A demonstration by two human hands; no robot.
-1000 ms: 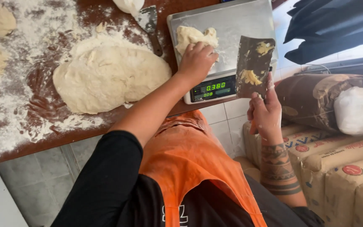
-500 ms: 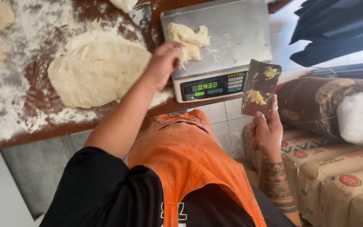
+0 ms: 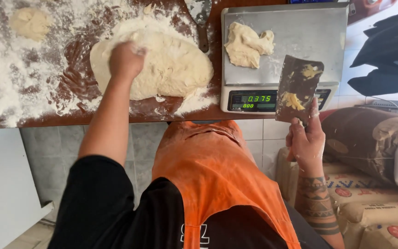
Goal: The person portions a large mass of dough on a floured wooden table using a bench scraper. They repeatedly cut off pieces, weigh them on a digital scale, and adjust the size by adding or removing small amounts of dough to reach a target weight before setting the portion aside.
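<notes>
Left hand (image 3: 124, 60): moved off the scale since the earlier views, when it rested on the small dough piece; now at 10 o'clock, pressed onto the upper left edge of the big dough mass (image 3: 162, 64). Fingers curl into the dough; whether they pinch a bit of it cannot be told.

Right hand (image 3: 306, 140): at 3 o'clock, off the tabletop edge, fingers clenched on a dark scraper (image 3: 299, 87) smeared with dough, blade upright, much as before.

Small dough piece (image 3: 247, 44): lies alone on the steel pan of the scale (image 3: 300, 37) at 1 o'clock, released; green readout lit.

Judgement: with the hand gone the weighing stands free, and the hand is back at the supply dough.

Tabletop (image 3: 70, 117): brown, heavily floured; a dough ball (image 3: 30, 22) at 11 o'clock.

Also: orange apron (image 3: 217, 180); paper sacks (image 3: 369, 203) at 4 o'clock.
</notes>
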